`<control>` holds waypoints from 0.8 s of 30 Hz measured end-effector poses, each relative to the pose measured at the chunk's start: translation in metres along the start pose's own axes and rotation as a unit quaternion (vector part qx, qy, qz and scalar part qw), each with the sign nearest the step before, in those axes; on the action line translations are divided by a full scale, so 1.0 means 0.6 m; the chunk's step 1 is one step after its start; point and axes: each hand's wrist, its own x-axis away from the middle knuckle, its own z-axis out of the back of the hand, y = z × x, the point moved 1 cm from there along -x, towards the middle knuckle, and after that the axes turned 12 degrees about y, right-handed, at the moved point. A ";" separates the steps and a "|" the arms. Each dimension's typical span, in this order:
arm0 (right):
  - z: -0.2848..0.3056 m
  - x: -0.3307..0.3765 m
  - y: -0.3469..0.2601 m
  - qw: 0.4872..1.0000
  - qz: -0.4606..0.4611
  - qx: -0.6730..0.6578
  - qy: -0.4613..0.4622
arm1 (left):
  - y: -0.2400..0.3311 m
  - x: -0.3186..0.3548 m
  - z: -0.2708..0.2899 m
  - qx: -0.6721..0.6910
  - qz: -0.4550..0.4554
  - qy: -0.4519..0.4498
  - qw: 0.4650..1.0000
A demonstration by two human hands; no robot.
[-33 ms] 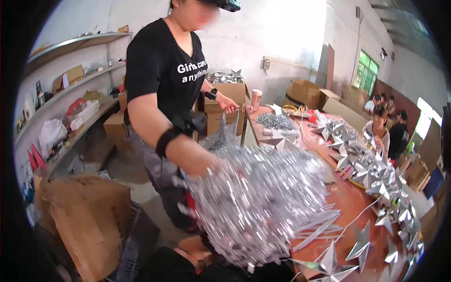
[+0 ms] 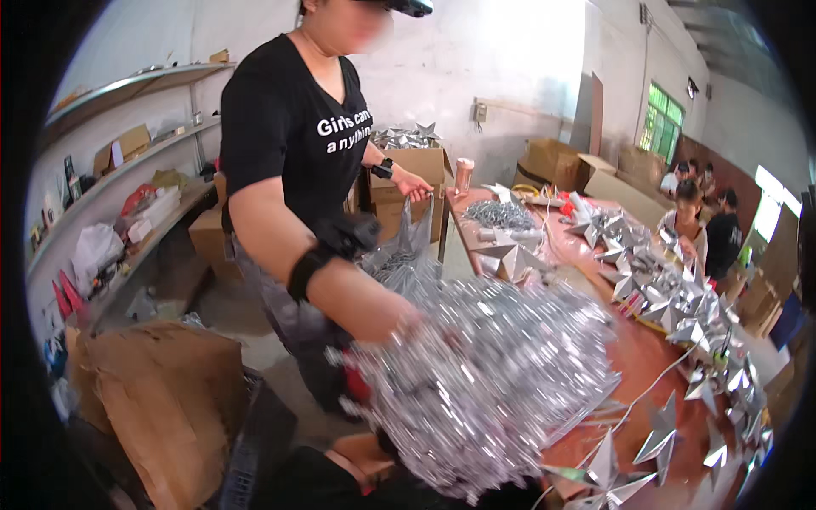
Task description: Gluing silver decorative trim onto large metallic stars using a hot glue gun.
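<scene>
A big bundle of shiny silver strips [image 2: 501, 382], smeared by motion, fills the space before me and overlaps the table edge. What looks like my left forearm [image 2: 361, 455] shows low in the picture, a dark band at its wrist; the hand is hidden behind the bundle, so its fingers do not show. My right hand is not in view. A co-worker in a black T-shirt [image 2: 293, 127] stands across from me, one hand buried in the strips. Their other hand [image 2: 411, 185] grips the handle of a grey plastic bag [image 2: 415, 242].
Folded silver stars [image 2: 671, 302] lie along the reddish table [image 2: 625, 361], with a white cord [image 2: 654, 391] across it. A large cardboard box [image 2: 166, 408] stands at left, below cluttered shelves [image 2: 127, 166]. Other people [image 2: 684, 225] sit and stand at the far right.
The silver bundle and the co-worker's arm in it have moved slightly down and to the right. More of the grey bag shows now.
</scene>
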 end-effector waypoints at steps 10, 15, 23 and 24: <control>-0.226 -0.019 -0.219 0.955 -0.161 -0.065 0.239 | 0.061 -0.008 -0.126 -0.145 -0.049 -0.275 0.949; -0.176 0.019 -0.290 0.969 -0.156 0.105 0.158 | 0.018 -0.085 -0.094 -0.112 -0.117 -0.298 0.941; -0.136 0.039 -0.330 0.940 -0.163 0.298 0.033 | -0.011 -0.066 -0.105 -0.137 -0.256 -0.347 0.892; -0.141 0.037 -0.321 0.939 -0.165 0.303 0.014 | -0.017 -0.068 -0.108 -0.156 -0.266 -0.361 0.880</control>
